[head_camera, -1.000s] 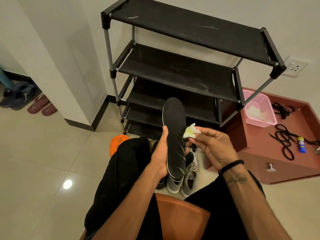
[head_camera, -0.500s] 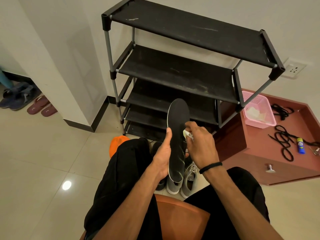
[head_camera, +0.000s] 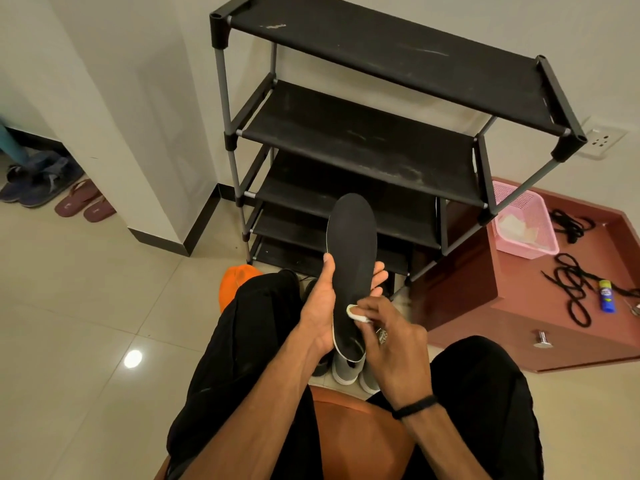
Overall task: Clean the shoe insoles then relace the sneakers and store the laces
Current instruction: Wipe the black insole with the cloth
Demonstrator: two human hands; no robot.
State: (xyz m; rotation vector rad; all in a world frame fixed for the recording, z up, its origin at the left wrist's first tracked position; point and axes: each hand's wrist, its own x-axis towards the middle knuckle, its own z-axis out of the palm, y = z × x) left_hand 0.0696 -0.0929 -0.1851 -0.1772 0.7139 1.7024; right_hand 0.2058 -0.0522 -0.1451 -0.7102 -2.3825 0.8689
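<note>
A black insole [head_camera: 353,251] with a pale edge stands nearly upright between my knees. My left hand [head_camera: 320,306] grips it from the left, thumb on its front and fingertips showing behind its right edge. My right hand [head_camera: 391,337] pinches a small white wipe [head_camera: 355,312] and presses it on the insole's lower part. Grey sneakers [head_camera: 346,370] stand on the floor below, mostly hidden by my hands. Black laces [head_camera: 571,289] lie loose on the red cabinet top.
A black four-tier shoe rack [head_camera: 363,133] stands straight ahead. The red cabinet [head_camera: 519,317] to the right carries a pink basket [head_camera: 523,220], more laces [head_camera: 571,225] and a blue tube [head_camera: 606,295]. An orange object [head_camera: 235,282] sits by my left knee. Sandals [head_camera: 83,202] lie far left.
My right hand brought the wipe to the insole and slid it down from the middle to the lower part. The left hand kept its hold.
</note>
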